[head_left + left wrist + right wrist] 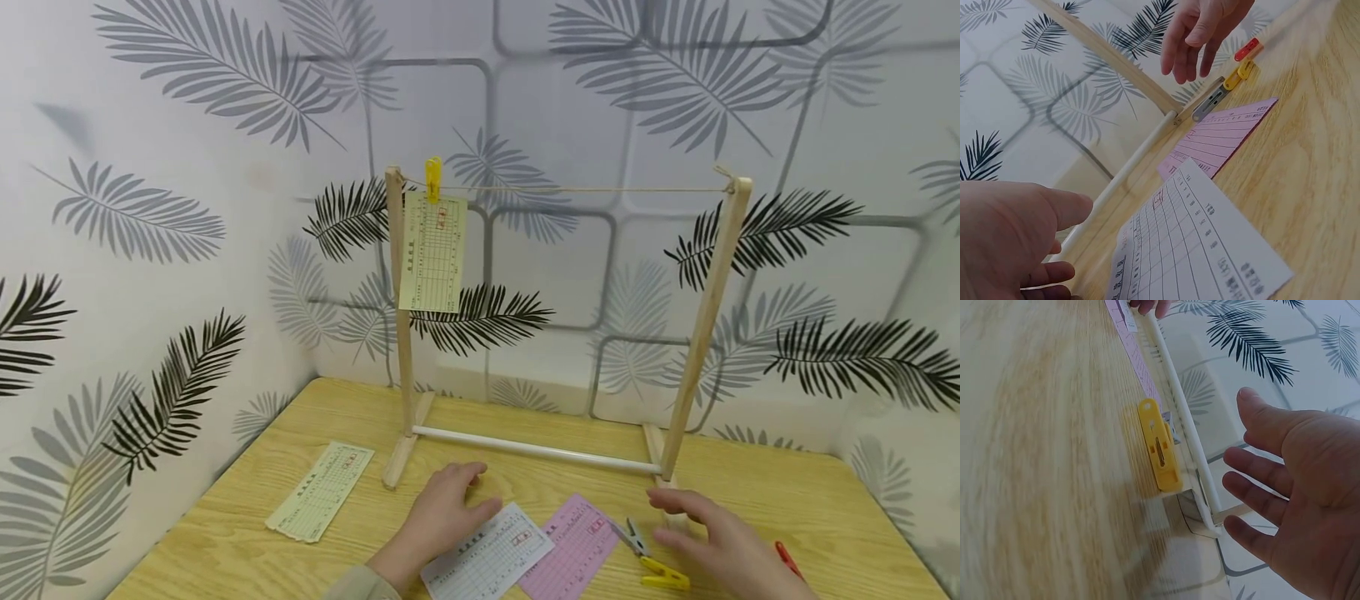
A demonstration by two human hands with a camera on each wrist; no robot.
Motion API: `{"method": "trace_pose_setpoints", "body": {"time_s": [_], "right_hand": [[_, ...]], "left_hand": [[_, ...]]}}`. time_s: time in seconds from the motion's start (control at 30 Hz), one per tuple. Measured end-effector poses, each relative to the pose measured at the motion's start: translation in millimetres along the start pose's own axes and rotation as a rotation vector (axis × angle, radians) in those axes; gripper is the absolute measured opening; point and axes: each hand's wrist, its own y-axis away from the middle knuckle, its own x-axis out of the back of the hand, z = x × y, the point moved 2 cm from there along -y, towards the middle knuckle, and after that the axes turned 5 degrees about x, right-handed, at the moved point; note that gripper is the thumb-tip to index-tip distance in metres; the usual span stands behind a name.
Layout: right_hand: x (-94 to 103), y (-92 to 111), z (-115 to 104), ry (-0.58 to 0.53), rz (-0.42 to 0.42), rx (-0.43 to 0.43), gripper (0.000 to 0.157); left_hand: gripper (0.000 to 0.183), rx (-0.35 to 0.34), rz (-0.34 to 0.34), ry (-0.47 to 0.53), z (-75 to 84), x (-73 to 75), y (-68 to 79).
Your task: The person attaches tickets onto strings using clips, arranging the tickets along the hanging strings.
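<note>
My left hand hovers by the upper left edge of a white printed slip, fingers loosely bent and holding nothing. A pink slip lies partly under the white one. My right hand is held above the table with relaxed, spread fingers and nothing in them. Close to it lie a grey clothespin, a yellow clothespin and a red clothespin. Up on the string, another yellow clothespin holds a pale yellow slip near the left post.
A wooden frame with a string between its posts stands at the back of the table. Its white crossbar runs low between the feet. More pale yellow slips lie at the left. Leaf-patterned walls rise behind and left.
</note>
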Motion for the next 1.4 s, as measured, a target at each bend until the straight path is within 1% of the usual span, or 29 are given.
{"method": "trace_pose_setpoints", "body": {"time_s": [0.13, 0.23, 0.4, 0.53, 0.67, 0.9, 0.93, 1.03, 1.1, 1.2, 1.3, 1.4], "right_hand": [[-0.2, 2.7, 4.1, -0.021, -0.019, 0.029, 0.053], [-0.1, 4.2, 7.7, -0.048, -0.049, 0.028, 0.053], [-0.8, 5.9, 15.0, -0.123, -0.112, -0.030, 0.058], [-1.5, 7.1, 22.0, -0.133, -0.165, -0.038, 0.063], [-1.9, 7.0, 29.6, -0.129, -0.201, 0.010, 0.064], [-2.9, 5.7, 40.2, -0.281, -0.285, 0.106, 0.059], [-2.9, 5.8, 40.8, -0.288, -0.290, 0.118, 0.058], [-2.6, 6.1, 41.5, -0.265, -0.290, 0.132, 0.056], [-1.8, 6.7, 41.4, -0.246, -0.291, 0.125, 0.055], [0.4, 8.7, 41.1, -0.275, -0.312, 0.097, 0.053], [2.3, 9.9, 42.0, -0.282, -0.318, 0.085, 0.051], [3.1, 9.4, 43.4, -0.243, -0.303, 0.092, 0.050]], "left_hand": [[0.063, -0.018, -0.031, -0.026, -2.7, 0.0, 1.3], [0.065, -0.022, -0.054, -0.024, -3.3, 1.1, 2.5], [0.067, -0.034, -0.100, -0.045, -2.2, 2.0, 3.1], [0.071, -0.047, -0.124, -0.067, -1.9, 2.0, 2.5], [0.073, -0.073, -0.137, -0.094, -3.9, 1.4, 2.0], [0.074, -0.101, -0.174, -0.097, -9.7, 2.8, 0.9], [0.074, -0.103, -0.178, -0.096, -10.4, 2.9, 0.6], [0.075, -0.111, -0.190, -0.098, -12.5, 3.2, -0.6], [0.075, -0.113, -0.200, -0.096, -13.3, 3.5, -1.1], [0.074, -0.110, -0.213, -0.087, -13.7, 4.3, -1.4], [0.073, -0.110, -0.220, -0.084, -13.2, 5.5, -0.9], [0.072, -0.120, -0.220, -0.084, -12.7, 6.4, 0.4]]}}
